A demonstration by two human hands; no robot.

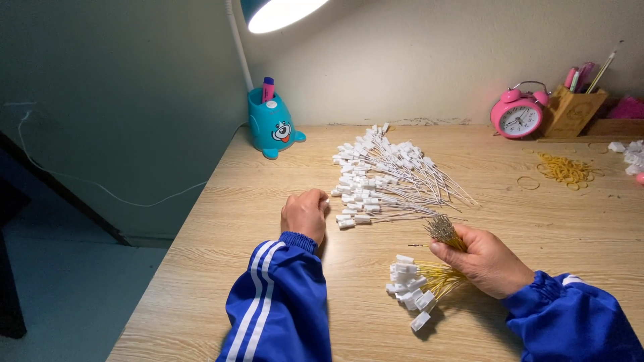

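My right hand [484, 260] grips a bundle of thin wire ties [421, 285] with white plastic tags; the wire ends stick up past my thumb and the tags fan out low to the left. My left hand [306, 213] rests with curled fingers on the wooden desk [221, 268], touching the left edge of a large fanned pile of loose white-tagged wire ties [386, 179]. Whether its fingers pinch a tie is hidden. Both arms wear blue sleeves with white stripes.
A teal animal-shaped pen holder [272, 124] stands at the back left under a desk lamp [282, 12]. A pink alarm clock [517, 115], a wooden pen box [573, 109], yellow rubber bands [565, 169] and more white tags [630, 153] lie at the back right.
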